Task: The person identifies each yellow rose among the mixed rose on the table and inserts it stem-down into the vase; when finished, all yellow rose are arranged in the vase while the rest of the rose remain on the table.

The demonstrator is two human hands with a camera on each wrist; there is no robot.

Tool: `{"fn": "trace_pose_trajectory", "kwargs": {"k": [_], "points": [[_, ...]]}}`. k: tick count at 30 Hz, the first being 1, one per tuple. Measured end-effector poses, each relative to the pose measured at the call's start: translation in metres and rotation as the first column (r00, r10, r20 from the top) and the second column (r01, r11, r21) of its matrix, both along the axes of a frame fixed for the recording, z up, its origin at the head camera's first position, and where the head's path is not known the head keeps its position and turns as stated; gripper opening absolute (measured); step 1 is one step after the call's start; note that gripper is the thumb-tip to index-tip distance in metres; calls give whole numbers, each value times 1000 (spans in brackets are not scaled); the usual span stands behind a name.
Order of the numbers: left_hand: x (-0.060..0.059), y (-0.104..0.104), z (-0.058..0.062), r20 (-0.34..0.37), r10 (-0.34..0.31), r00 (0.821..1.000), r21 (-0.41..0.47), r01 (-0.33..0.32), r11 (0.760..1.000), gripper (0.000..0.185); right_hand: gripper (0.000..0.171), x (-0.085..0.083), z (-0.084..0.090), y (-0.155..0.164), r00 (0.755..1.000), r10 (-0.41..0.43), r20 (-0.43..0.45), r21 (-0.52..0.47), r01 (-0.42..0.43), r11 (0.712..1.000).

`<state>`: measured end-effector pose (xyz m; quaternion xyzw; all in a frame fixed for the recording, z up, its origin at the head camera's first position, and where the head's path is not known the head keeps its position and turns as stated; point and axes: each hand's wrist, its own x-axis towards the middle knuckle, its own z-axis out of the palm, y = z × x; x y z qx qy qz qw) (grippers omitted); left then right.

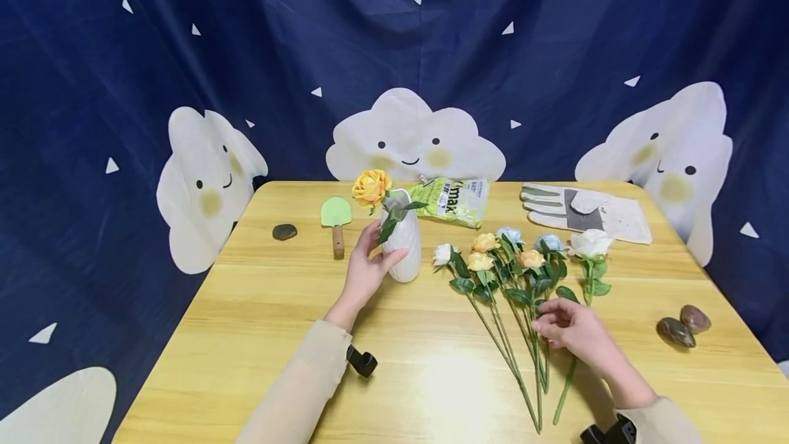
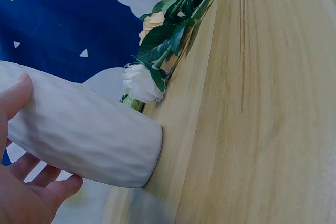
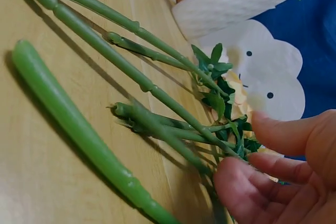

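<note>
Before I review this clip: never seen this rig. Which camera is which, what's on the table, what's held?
There is no robot: a person works with bare hands. The wide picture comes from a head camera; the other two come from a left wrist camera and a right wrist camera.

The left hand holds a white vase with a yellow rose in it. The right hand is at the stems of the loose flowers; I can't tell whether it grips one.

Also on the table: a small green spade, a packet, a glove and dark stones.
</note>
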<state>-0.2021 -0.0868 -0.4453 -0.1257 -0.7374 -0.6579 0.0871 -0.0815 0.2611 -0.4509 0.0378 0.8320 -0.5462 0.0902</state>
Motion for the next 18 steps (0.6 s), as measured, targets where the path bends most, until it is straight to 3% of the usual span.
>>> {"fn": "trace_pose_trajectory", "kwargs": {"k": [4, 8, 18], "points": [[1, -1, 1, 5, 3, 1000, -9, -3, 1000, 66, 45, -3, -4, -3, 999, 28, -16, 71, -27, 997], [2, -1, 3, 30, 4, 1000, -10, -4, 1000, 66, 42, -6, -5, -5, 1000, -1, -2, 84, 2, 996], [1, -1, 4, 45, -4, 999, -7, 4, 1000, 67, 48, -11, -6, 3, 994, -94, 47, -74, 97, 993]]}}
